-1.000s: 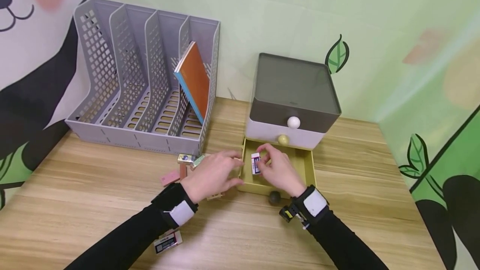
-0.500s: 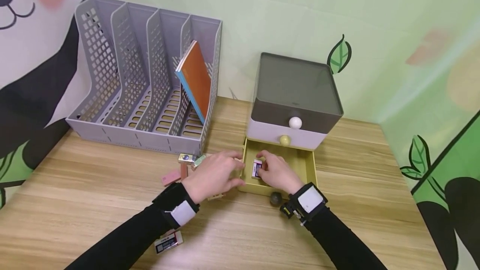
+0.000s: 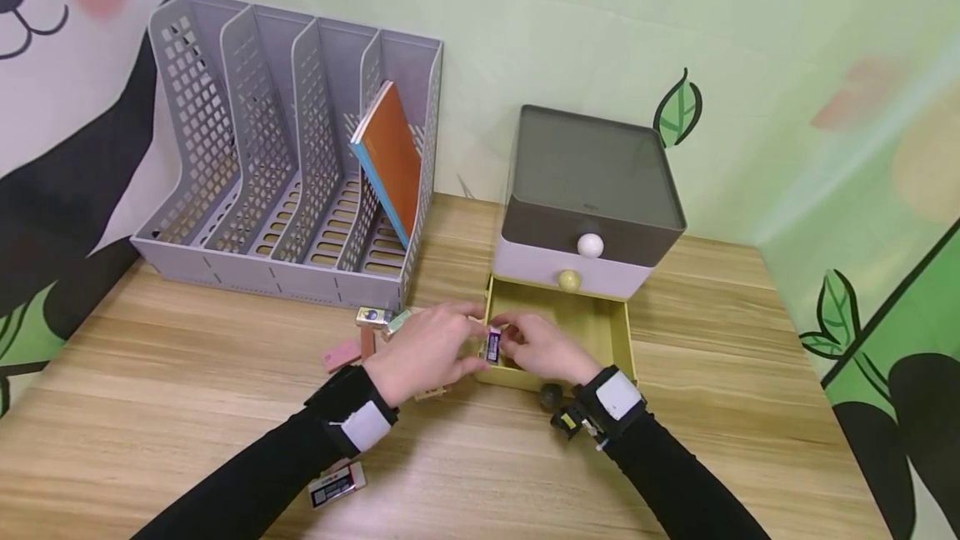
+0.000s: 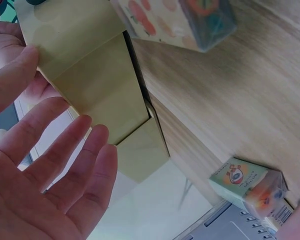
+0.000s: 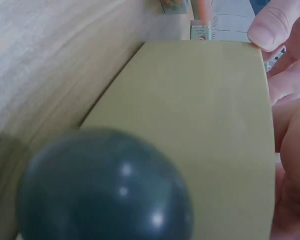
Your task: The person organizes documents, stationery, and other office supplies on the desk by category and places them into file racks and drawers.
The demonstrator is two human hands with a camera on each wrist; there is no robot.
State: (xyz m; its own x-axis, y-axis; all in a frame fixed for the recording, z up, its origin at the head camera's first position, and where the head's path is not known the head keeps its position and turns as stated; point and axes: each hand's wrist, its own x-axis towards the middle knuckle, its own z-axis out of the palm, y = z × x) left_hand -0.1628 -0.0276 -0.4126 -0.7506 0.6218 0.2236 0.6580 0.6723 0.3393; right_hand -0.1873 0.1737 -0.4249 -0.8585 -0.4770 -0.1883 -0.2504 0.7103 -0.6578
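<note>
In the head view my right hand point(image 3: 546, 348) reaches into the pulled-out yellow drawer point(image 3: 618, 340). Its fingers pinch a small eraser point(image 3: 492, 346) with a dark sleeve, held near the drawer's left wall. My left hand point(image 3: 431, 350) is at that same wall, its fingers relaxed and slightly bent. In the left wrist view the left thumb point(image 4: 17, 75) touches the drawer's front corner, and the other fingertips lie along the rim. The right wrist view shows the drawer front and its round dark knob point(image 5: 105, 185); the eraser is hidden there.
Above the drawer rise a white drawer and a dark grey top drawer point(image 3: 592, 173). A grey file rack point(image 3: 270, 273) with an orange notebook point(image 3: 393, 165) stands at the left. Several small erasers, including a pink one point(image 3: 342, 355), lie left of my hand; another eraser point(image 3: 337, 485) lies nearer me.
My right hand has moved the eraser left and slightly nearer me, from inside the drawer to its left wall beside my left hand. The left hand has stayed almost still.
</note>
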